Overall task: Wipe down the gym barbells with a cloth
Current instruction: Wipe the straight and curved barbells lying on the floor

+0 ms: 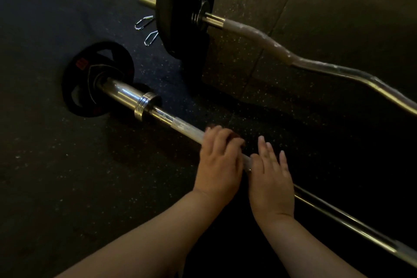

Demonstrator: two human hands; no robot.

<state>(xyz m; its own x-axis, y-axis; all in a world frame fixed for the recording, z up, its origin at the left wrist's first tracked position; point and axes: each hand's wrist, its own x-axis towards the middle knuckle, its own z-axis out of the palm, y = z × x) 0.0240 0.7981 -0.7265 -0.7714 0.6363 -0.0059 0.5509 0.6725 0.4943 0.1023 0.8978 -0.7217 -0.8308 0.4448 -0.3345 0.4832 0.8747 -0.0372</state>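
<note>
The straight barbell [180, 124] lies on the dark speckled floor [56, 165], running from the upper left to the lower right. Its shaft is shiny chrome with a rough, pale grip zone, and a small black plate [90, 79] sits on its far end. The red marks on this plate are too dim to read. Your left hand [217, 162] curls over the shaft and holds a dark reddish cloth [238, 136] against it. Your right hand [270, 174] rests on the shaft just beside it, fingers straight. Behind lies a curved barbell [316, 65], partly wrapped in clear film.
</note>
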